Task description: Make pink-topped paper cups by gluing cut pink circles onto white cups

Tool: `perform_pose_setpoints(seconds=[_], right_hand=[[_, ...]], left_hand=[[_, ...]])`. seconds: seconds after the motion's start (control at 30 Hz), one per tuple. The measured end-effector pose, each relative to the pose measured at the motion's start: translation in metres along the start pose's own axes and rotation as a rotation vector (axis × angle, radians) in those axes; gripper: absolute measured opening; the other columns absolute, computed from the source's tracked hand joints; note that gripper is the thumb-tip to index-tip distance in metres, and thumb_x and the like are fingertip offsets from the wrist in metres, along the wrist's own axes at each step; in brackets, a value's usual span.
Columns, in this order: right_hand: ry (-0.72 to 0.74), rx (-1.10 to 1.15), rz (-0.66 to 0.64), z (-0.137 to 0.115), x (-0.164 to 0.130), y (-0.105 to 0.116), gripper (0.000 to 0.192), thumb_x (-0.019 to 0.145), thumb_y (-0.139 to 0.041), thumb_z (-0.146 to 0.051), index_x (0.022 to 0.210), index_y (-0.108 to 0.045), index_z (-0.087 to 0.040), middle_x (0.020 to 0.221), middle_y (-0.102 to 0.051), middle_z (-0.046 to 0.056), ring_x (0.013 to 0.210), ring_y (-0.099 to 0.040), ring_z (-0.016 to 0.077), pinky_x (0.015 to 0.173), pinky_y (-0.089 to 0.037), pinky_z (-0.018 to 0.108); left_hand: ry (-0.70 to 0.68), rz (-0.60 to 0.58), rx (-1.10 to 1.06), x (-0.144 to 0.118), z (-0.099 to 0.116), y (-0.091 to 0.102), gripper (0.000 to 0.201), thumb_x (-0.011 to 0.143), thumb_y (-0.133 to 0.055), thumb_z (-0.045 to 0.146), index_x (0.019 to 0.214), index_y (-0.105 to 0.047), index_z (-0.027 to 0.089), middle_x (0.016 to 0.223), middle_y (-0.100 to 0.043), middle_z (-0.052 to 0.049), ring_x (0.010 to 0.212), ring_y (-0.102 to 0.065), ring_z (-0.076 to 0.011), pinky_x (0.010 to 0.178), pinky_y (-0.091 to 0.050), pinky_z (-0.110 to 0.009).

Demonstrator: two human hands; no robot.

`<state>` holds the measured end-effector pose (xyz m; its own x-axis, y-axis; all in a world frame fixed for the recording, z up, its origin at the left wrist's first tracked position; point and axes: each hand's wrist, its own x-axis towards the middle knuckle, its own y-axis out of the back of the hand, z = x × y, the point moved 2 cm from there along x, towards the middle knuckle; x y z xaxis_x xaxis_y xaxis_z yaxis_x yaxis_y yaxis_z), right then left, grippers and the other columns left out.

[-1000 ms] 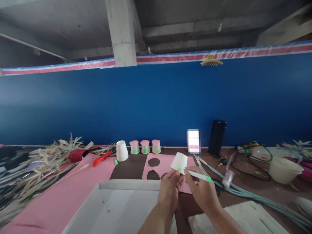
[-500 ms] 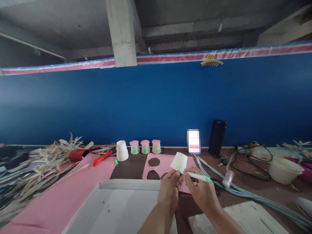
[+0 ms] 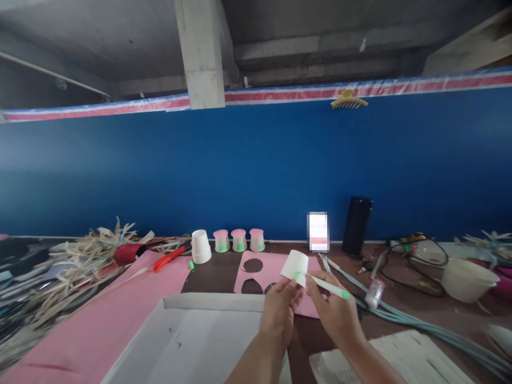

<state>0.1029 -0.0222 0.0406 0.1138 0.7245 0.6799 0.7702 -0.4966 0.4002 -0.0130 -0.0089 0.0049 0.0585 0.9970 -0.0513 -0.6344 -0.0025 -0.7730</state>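
My left hand (image 3: pixel 280 306) grips a white paper cup (image 3: pixel 294 263) tilted over the table, its fingers wrapped round the lower part. A green patch shows on the cup's side. My right hand (image 3: pixel 334 304) is closed round a white marker (image 3: pixel 328 287) with a green end, its tip at or close to the green patch. Under the hands lies a pink sheet (image 3: pixel 272 261) with round holes cut in it. Farther back stand small cups with pink tops and green marks (image 3: pixel 239 241), beside an upside-down stack of white cups (image 3: pixel 200 248).
A shallow white box (image 3: pixel 200 336) lies in front on the left, next to a large pink sheet (image 3: pixel 104 314) with a red-handled tool (image 3: pixel 170 258) and a green cap (image 3: pixel 191 265). A black cylinder (image 3: pixel 357 226), bluish cords (image 3: pixel 416 318) and a white bowl (image 3: pixel 468 280) are on the right.
The marker's tip has shifted slightly on the cup's side, and the green patch looks larger. Both hands keep their holds and have barely moved.
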Motion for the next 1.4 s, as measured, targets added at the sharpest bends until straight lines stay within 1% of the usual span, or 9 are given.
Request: perform_pose_setpoints(seconds=[0.1,0.2,0.37,0.53,0.73,0.93,1.03,1.23,1.4], right_hand=[[-0.009,0.028,-0.044,-0.0030,-0.0017,-0.0018,0.023,0.084,-0.053,-0.039,0.086,-0.063,-0.019,0.076,-0.069,0.005,0.063,-0.064,0.0167,0.057,-0.051,0.024],[-0.002,0.058,-0.084,-0.0057,-0.0035,-0.0033,0.022,0.085,-0.052,-0.038,0.084,-0.063,-0.019,0.072,-0.068,0.005,0.061,-0.064,0.0172,0.056,-0.051,0.024],[0.011,-0.002,-0.025,-0.0053,-0.0024,-0.0014,0.023,0.084,-0.052,-0.039,0.085,-0.064,-0.019,0.077,-0.070,0.005,0.066,-0.066,0.0181,0.061,-0.052,0.025],[0.004,-0.011,0.025,-0.0015,0.0004,0.0006,0.026,0.084,-0.053,-0.041,0.088,-0.065,-0.018,0.085,-0.071,0.008,0.071,-0.067,0.0189,0.063,-0.053,0.026],[-0.007,0.000,0.018,0.0008,0.0000,-0.0010,0.026,0.086,-0.050,-0.039,0.092,-0.064,-0.018,0.090,-0.071,0.009,0.077,-0.067,0.0192,0.066,-0.053,0.026],[0.007,0.006,-0.038,-0.0052,-0.0018,-0.0016,0.023,0.084,-0.052,-0.038,0.086,-0.064,-0.019,0.079,-0.070,0.005,0.064,-0.064,0.0161,0.057,-0.051,0.023],[0.034,0.008,-0.059,-0.0084,-0.0028,-0.0026,0.022,0.084,-0.052,-0.038,0.083,-0.065,-0.019,0.079,-0.070,0.005,0.066,-0.064,0.0165,0.059,-0.051,0.023],[-0.006,0.039,-0.031,-0.0040,-0.0032,-0.0034,0.023,0.084,-0.053,-0.039,0.089,-0.064,-0.019,0.079,-0.070,0.005,0.068,-0.066,0.0176,0.063,-0.053,0.025],[-0.019,0.026,0.007,0.0008,-0.0014,-0.0016,0.025,0.085,-0.051,-0.039,0.092,-0.064,-0.019,0.090,-0.071,0.008,0.078,-0.067,0.0200,0.068,-0.053,0.027]], left_hand=[[-0.014,-0.010,-0.001,-0.0002,0.0012,-0.0012,0.025,0.064,-0.077,0.023,0.084,-0.070,0.010,0.092,-0.070,-0.012,0.088,-0.066,-0.0199,0.091,-0.045,-0.031],[-0.019,-0.007,0.006,-0.0009,0.0025,-0.0023,0.024,0.063,-0.077,0.024,0.082,-0.070,0.010,0.087,-0.070,-0.012,0.090,-0.065,-0.0218,0.090,-0.045,-0.032],[-0.013,0.007,-0.026,-0.0007,0.0019,-0.0019,0.023,0.063,-0.078,0.022,0.081,-0.070,0.010,0.089,-0.070,-0.011,0.085,-0.066,-0.0190,0.091,-0.045,-0.032],[0.010,0.047,-0.058,0.0003,0.0012,-0.0007,0.019,0.064,-0.077,0.018,0.079,-0.069,0.011,0.084,-0.070,-0.009,0.078,-0.066,-0.0165,0.089,-0.047,-0.031],[0.008,0.029,-0.067,0.0002,0.0023,-0.0015,0.018,0.067,-0.076,0.017,0.082,-0.069,0.010,0.089,-0.070,-0.010,0.080,-0.065,-0.0154,0.089,-0.048,-0.030],[0.005,0.038,-0.063,0.0001,0.0030,-0.0017,0.021,0.065,-0.077,0.018,0.083,-0.069,0.010,0.093,-0.069,-0.011,0.086,-0.066,-0.0181,0.091,-0.047,-0.030],[-0.004,0.035,-0.073,0.0008,0.0037,-0.0014,0.021,0.065,-0.076,0.019,0.083,-0.069,0.010,0.091,-0.069,-0.011,0.087,-0.066,-0.0182,0.091,-0.046,-0.029],[0.003,0.050,-0.080,0.0008,0.0032,-0.0007,0.018,0.066,-0.076,0.017,0.080,-0.069,0.011,0.091,-0.069,-0.010,0.084,-0.066,-0.0175,0.092,-0.047,-0.031],[0.018,0.032,-0.087,-0.0001,0.0022,-0.0013,0.017,0.067,-0.075,0.016,0.082,-0.068,0.011,0.092,-0.070,-0.010,0.081,-0.066,-0.0168,0.091,-0.047,-0.032]])
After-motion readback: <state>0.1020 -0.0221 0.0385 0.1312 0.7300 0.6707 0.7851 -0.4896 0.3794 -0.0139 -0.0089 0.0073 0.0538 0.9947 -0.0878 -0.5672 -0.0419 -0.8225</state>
